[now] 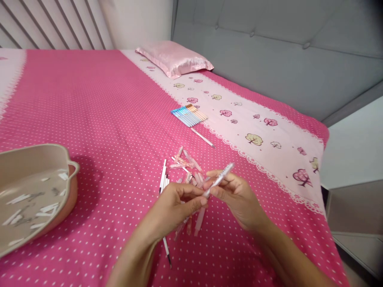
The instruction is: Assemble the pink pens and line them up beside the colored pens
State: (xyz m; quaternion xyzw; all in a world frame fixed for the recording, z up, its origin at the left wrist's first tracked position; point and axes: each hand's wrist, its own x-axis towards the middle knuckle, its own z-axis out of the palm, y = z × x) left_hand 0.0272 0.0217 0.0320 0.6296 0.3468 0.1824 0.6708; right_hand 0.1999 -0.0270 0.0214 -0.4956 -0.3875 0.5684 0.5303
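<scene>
The left hand and right hand both pinch a pale pen, its long axis slanting away and rightward; its near end seems partly hidden.

pen: pinkish-white | sheet: pink, white-dotted | pillow: pale-pink | headboard: grey

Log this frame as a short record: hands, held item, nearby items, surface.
left hand: grips the near end of the pale pen
right hand: grips the pen farther along
below hands: loose pile of pinkish tubes, partly hidden
left of pile: thin white sticks
beyond pile: single pen, then row of blue and peach pens
far left: beige basin holding white pieces
surface: dotted pink bedspread
</scene>
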